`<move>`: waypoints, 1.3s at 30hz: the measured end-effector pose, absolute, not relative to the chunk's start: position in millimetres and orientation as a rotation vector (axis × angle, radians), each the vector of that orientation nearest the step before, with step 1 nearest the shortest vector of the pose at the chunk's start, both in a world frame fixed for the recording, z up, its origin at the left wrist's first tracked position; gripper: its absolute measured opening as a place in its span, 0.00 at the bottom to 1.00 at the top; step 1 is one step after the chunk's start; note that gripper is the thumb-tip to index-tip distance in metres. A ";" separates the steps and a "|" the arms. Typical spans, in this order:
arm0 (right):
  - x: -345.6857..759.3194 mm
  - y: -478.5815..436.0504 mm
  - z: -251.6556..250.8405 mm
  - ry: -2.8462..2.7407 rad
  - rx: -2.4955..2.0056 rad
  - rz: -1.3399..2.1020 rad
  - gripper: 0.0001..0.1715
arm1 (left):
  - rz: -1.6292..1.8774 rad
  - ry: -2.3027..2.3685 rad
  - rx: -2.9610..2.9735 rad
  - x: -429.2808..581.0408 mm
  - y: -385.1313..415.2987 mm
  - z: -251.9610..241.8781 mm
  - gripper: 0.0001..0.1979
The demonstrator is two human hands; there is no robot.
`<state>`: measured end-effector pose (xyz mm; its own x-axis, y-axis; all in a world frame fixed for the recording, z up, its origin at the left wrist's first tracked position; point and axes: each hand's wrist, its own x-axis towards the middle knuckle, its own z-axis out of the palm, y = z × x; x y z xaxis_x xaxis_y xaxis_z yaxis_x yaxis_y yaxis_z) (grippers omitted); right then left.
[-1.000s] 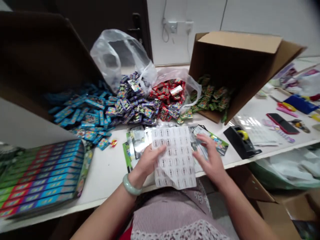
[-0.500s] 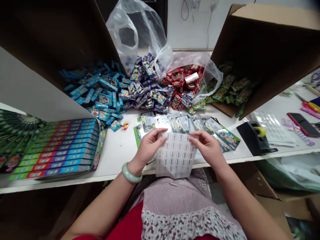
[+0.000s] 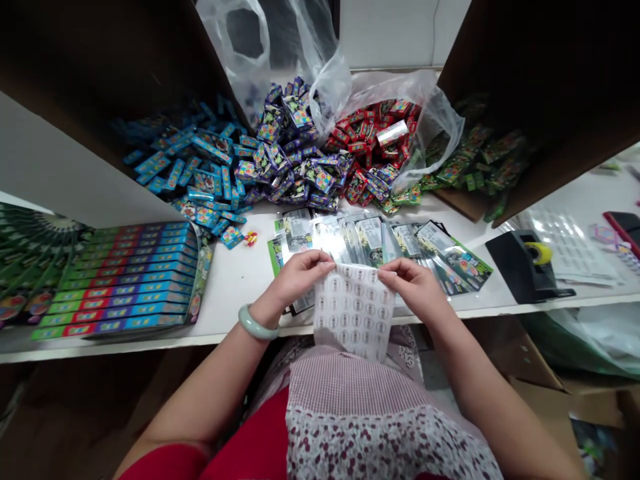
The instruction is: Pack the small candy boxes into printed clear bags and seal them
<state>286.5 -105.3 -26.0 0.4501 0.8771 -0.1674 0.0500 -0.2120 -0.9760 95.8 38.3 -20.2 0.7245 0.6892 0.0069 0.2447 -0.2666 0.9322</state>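
Observation:
A translucent sheet of round stickers (image 3: 354, 310), printed in rows of dark circles, hangs in front of the table edge over my lap. My left hand (image 3: 303, 277) pinches its upper left corner between thumb and fingers. At the upper right corner my right hand (image 3: 413, 283) pinches it the same way. Just beyond the sheet lie several overlapping printed cards in clear sleeves (image 3: 370, 237), fanned across the table. The sheet covers part of the nearest sleeves.
Blue (image 3: 210, 180), purple (image 3: 295, 160) and red small boxes (image 3: 367, 137) lie heaped behind, with green packs (image 3: 480, 160) in the right carton. A stack of striped boxes (image 3: 125, 280) stands left. A black tape dispenser (image 3: 525, 267) sits right, near the table's front edge (image 3: 225, 339).
The view has tilted downward and shifted slightly. The sticker sheet's top edge now looks tipped toward me, with both hands still pinching its corners.

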 end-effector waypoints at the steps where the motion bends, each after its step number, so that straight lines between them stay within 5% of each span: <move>1: 285.8 -104.7 -27.5 -0.825 -1.612 0.939 0.11 | 0.583 0.711 1.940 98.6 36.6 -17.8 0.07; 7: 281.7 -105.4 -29.3 -0.823 -1.584 0.891 0.10 | 0.637 0.452 2.359 122.4 20.5 0.6 0.05; 17: 286.5 -111.9 -25.3 -0.901 -1.581 0.805 0.09 | 0.421 0.481 2.143 130.0 27.3 2.4 0.06; 24: 293.5 -112.6 -24.7 -1.305 -1.728 0.416 0.04 | 0.373 0.487 2.128 134.7 30.6 -3.5 0.06; 32: 297.7 -106.2 -33.4 -1.279 -1.678 0.483 0.02 | 0.380 0.498 2.079 138.1 36.1 -4.8 0.06; 39: 300.4 -106.8 -40.0 -1.432 -1.639 0.327 0.08 | 0.335 0.569 2.015 140.8 38.1 -7.2 0.05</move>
<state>300.4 -106.8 -40.0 0.2918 0.8903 0.3495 0.6502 0.0834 -0.7552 140.8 38.1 -7.2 0.8524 0.5229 -0.0006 0.2539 -0.4129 0.8746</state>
